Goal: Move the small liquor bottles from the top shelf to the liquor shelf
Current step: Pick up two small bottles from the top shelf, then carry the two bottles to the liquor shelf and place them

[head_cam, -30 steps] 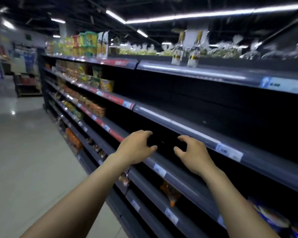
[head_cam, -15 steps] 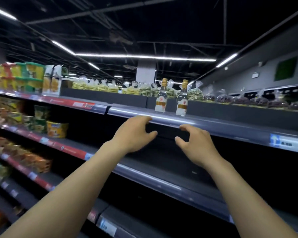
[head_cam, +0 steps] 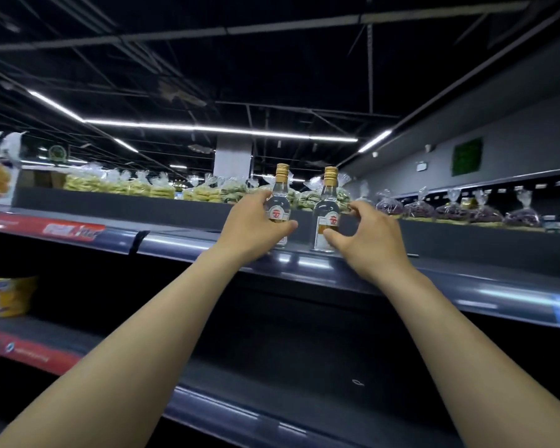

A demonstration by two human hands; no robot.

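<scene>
Two small clear liquor bottles with gold caps and red-and-white labels stand side by side on the top shelf (head_cam: 466, 281). My left hand (head_cam: 253, 227) wraps the left bottle (head_cam: 281, 192), fingers behind its shoulder and thumb across the label. My right hand (head_cam: 369, 237) is cupped beside the right bottle (head_cam: 328, 205). Its thumb tip lies on the lower label and its fingers curl just off the bottle's right shoulder. Both bottles rest upright on the shelf.
Behind a low dark divider (head_cam: 143, 205) lie bags of yellow-green snacks (head_cam: 126, 185) and, to the right, bags of dark goods (head_cam: 450, 210). Yellow packs (head_cam: 5, 295) sit on the shelf below at left. Dark shelf boards (head_cam: 304, 367) run under my forearms.
My view has tilted up from the lower shelves to the top shelf. Both hands rose and reached forward; the left closed on the left bottle, and the right came alongside the right bottle.
</scene>
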